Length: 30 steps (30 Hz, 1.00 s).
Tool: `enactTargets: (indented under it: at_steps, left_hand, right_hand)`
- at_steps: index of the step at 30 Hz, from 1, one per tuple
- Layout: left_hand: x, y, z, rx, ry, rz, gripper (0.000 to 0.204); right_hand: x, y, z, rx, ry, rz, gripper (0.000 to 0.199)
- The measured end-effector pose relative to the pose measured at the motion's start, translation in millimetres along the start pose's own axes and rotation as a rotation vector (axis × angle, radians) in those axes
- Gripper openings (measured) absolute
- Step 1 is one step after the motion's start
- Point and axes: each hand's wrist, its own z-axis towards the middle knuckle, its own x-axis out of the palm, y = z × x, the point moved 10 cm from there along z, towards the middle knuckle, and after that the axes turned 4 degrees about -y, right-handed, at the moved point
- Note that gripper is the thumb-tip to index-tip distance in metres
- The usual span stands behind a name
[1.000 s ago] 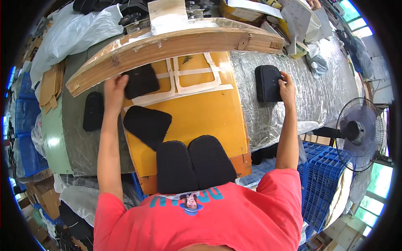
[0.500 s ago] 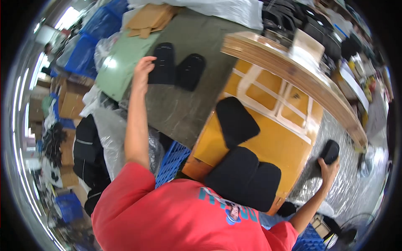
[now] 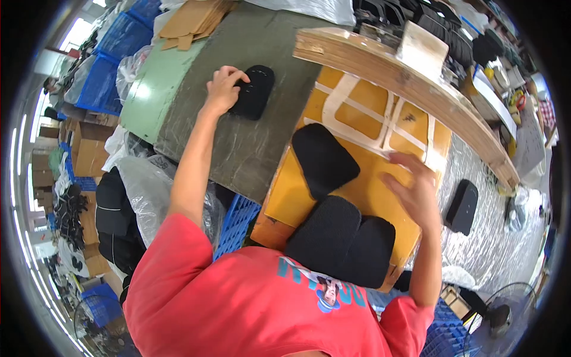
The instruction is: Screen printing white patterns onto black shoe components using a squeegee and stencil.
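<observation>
A black rounded pad [image 3: 254, 92] lies on the grey worktop, with small light marks on its upper face. My left hand [image 3: 224, 89] touches its upper left edge, fingers apart. Whether another pad lies beneath is hidden. Over the yellow board [image 3: 284, 205], my right hand [image 3: 414, 185] hovers with fingers spread, slightly blurred and empty. To its left on that board is a tapered black pad [image 3: 324, 160]. Two wider black pads [image 3: 326, 235] lie side by side against my shirt. A small black pad [image 3: 462, 206] rests on silvery film right of the board.
A thick curved wooden beam [image 3: 357, 50] crosses the board's far side, beyond pale strips [image 3: 357, 132]. Brown cardboard pieces [image 3: 193, 22] lie at the far left. Blue crates [image 3: 119, 35] stand beyond. A fan [image 3: 499, 318] is at the lower right.
My right hand has let go of the small pad on the film and moved left over the board. Two separate pads on the grey worktop now show as one, under my left fingers.
</observation>
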Motion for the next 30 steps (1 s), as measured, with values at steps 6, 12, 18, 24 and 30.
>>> enactTargets:
  at_steps: [6,12,18,24,30]
  left_hand:
    - [-44.5,-128.8,-59.7,-0.142,0.25,-0.717,0.028]
    - [-88.5,-254.3,-145.9,0.19,0.515,-0.993,0.035]
    - [-63.7,-215.4,-103.0,-0.036,0.255,-1.071,0.041]
    - [-8.5,-267.9,-41.4,0.031,0.355,-1.588,0.062]
    - [1.3,-279.8,-38.3,0.013,0.368,-1.498,0.058]
  right_hand:
    - [118.8,43.0,53.1,-0.122,0.299,-0.269,0.065]
    - [122.3,25.8,53.5,-0.06,0.289,-0.107,0.055]
    - [32.2,-17.3,36.5,0.128,0.023,0.411,0.031]
    - [14.8,-26.0,29.4,0.152,-0.05,0.482,0.053]
    - [22.6,-69.1,6.2,0.359,-0.07,0.833,0.035]
